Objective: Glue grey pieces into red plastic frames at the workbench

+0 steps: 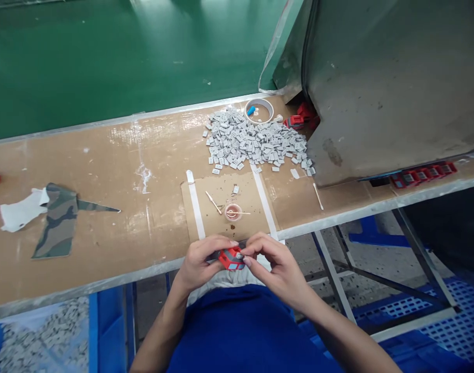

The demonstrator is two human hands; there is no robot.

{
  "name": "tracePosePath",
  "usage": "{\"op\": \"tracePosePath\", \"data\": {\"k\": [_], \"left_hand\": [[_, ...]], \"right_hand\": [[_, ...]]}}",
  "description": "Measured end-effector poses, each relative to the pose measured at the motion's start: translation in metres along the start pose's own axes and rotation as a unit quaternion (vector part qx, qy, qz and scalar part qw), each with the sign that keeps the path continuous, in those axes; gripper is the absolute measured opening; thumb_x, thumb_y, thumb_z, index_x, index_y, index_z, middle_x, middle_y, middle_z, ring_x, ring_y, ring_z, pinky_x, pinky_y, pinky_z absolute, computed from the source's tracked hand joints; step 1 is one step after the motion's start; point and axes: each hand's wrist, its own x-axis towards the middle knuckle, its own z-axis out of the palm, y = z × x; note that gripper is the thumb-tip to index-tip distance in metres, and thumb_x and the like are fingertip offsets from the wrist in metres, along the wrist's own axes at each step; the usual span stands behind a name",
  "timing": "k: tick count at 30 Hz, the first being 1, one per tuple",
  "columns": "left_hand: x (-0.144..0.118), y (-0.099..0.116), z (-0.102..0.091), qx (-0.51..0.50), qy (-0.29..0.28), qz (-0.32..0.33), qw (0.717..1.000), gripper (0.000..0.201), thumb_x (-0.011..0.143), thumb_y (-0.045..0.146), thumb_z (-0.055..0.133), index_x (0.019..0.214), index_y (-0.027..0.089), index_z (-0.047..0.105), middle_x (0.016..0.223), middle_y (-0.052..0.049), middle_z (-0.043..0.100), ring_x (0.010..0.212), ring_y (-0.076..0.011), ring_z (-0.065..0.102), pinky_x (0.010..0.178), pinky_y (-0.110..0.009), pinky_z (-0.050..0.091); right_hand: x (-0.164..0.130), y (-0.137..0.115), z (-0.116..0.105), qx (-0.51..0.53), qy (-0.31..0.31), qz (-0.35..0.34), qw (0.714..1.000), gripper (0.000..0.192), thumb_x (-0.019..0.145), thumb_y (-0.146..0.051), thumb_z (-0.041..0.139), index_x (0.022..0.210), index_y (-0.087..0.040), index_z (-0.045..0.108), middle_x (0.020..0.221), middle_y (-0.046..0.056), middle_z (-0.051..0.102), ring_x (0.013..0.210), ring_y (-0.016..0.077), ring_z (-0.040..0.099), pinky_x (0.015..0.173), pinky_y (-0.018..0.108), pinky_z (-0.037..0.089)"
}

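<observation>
My left hand [201, 261] is closed around a small red and grey toy vehicle cab [232, 259] with pale blue windows, held at the bench's front edge. My right hand [274, 264] pinches a small light-grey piece [239, 255] against the cab's upper side; the fingertips partly hide it. Just beyond my hands, a taped cardboard sheet [242, 191] bears a small clear cup [233, 212] with a thin stick across it. Close to the cup lie a white stick [213, 202] and a single grey piece [236, 189].
A heap of small grey tiles [256, 140] lies behind the cardboard, beside a tape roll [259, 111]. At right, a large metal panel [392, 88] overhangs the bench, with a row of red cabs [423, 174] beneath. Camouflage cloth [58, 223] lies left. A green surface [124, 62] runs behind.
</observation>
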Motion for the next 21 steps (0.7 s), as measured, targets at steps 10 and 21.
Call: {"op": "tracePosePath", "data": {"k": [10,21], "left_hand": [[0.001,0.001,-0.002,0.011,-0.046,-0.029,0.998,0.022,0.1,0.03,0.069,0.117,0.018,0.075,0.1,-0.012,0.083,0.089,-0.0203,0.08,0.081,-0.028,0.062],[0.004,0.002,-0.002,0.032,-0.054,-0.018,0.998,0.022,0.101,0.03,0.066,0.116,0.017,0.076,0.095,-0.012,0.082,0.083,-0.0192,0.079,0.078,-0.027,0.062]], "right_hand": [[0.01,-0.006,-0.008,-0.029,-0.087,0.019,0.996,0.012,0.103,-0.021,0.061,0.091,-0.021,0.061,0.088,0.002,0.065,0.076,0.0154,0.06,0.071,0.026,0.05],[0.014,-0.008,-0.016,-0.03,-0.141,0.029,0.989,0.02,0.104,-0.028,0.059,0.086,-0.021,0.056,0.089,0.003,0.061,0.08,0.0173,0.058,0.072,0.027,0.047]]}}
